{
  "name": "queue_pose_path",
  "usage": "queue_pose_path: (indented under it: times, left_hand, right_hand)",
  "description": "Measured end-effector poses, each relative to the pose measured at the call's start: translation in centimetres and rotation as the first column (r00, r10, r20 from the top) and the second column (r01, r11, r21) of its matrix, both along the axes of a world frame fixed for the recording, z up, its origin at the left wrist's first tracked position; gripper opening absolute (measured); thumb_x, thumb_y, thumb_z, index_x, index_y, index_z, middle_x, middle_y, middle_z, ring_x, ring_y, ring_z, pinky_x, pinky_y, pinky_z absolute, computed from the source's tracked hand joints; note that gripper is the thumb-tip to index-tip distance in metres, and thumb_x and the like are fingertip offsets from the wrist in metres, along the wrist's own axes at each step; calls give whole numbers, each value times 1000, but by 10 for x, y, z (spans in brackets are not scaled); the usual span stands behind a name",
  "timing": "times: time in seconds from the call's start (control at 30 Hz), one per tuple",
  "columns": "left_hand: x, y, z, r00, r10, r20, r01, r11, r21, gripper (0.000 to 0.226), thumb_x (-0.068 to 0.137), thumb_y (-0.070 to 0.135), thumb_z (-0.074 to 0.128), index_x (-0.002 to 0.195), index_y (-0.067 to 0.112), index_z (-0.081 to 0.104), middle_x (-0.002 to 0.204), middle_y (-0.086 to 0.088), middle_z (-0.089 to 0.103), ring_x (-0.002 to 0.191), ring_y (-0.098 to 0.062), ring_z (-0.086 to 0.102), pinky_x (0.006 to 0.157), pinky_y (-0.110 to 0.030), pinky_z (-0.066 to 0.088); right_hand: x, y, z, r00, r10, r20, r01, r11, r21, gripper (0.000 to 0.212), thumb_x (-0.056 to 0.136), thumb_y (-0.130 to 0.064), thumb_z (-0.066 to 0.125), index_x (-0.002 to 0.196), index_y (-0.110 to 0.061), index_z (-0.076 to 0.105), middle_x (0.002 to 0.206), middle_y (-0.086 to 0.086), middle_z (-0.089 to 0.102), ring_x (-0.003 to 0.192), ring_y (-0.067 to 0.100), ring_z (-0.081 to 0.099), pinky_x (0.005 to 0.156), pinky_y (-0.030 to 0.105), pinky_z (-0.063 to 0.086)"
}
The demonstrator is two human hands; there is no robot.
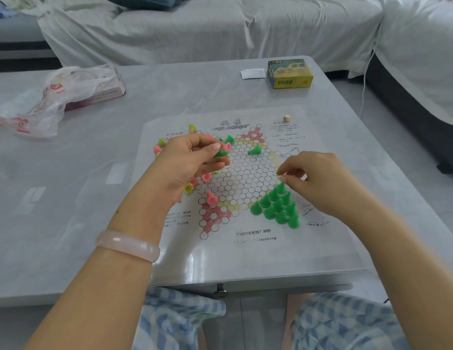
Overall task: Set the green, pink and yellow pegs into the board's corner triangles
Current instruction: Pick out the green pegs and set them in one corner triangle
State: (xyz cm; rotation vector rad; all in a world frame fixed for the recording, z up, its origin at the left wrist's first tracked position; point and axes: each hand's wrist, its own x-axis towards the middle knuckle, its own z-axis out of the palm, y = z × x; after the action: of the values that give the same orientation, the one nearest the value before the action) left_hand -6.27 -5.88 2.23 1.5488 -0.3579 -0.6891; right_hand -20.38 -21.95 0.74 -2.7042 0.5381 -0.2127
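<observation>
While loose pegs (206,176) scatter, a box (290,74) sits behind the board (245,173).

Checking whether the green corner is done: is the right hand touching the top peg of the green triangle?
Cannot tell. In the head view the right hand's fingertips sit right above the top green peg, overlapping it, with no plain contact or gap visible.

glossy plastic pegs (277,207), shiny laminated board (245,248)
</observation>
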Motion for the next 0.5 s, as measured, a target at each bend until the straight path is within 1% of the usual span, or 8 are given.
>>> queue_pose_path:
  times: [0.13,0.3,0.37,0.5]
  left_hand:
    - [0,0,0,1000,10,0,-10,1000,-3,7,87,2,54,90,3,61,83,-10,68,66,-15,70,62,-15,56]
    - [-1,0,-1,1000,8,6,-8,1000,4,7,88,2,54,90,4,61,84,-10,68,66,-14,70,62,-15,56]
    - [-1,0,0,1000,8,1,-8,1000,-2,7,88,2,54,89,4,60,82,-10,68,65,-14,70,62,-15,56]
    - [-1,1,0,1000,10,-4,-10,1000,-1,7,88,1,54,89,3,60,80,-9,68,64,-14,70,61,-15,56]
  right_hand:
    - [-2,-1,-2,999,8,-53,-8,1000,-2,12,86,-21,55,93,-21,65,87,-6,59,86,13,56,79,28,46]
    - [-2,-1,-2,998,14,-58,-14,1000,-1,11,84,-18,56,89,-20,66,86,-6,60,86,13,56,79,28,46]
    - [-2,-1,-2,998,15,-63,-15,1000,-1,11,84,-18,56,90,-20,66,87,-5,61,86,13,56,80,29,47]
    - [-2,-2,-2,997,13,-78,-13,1000,-8,12,85,-19,55,91,-20,66,87,-5,60,86,13,56,79,27,46]
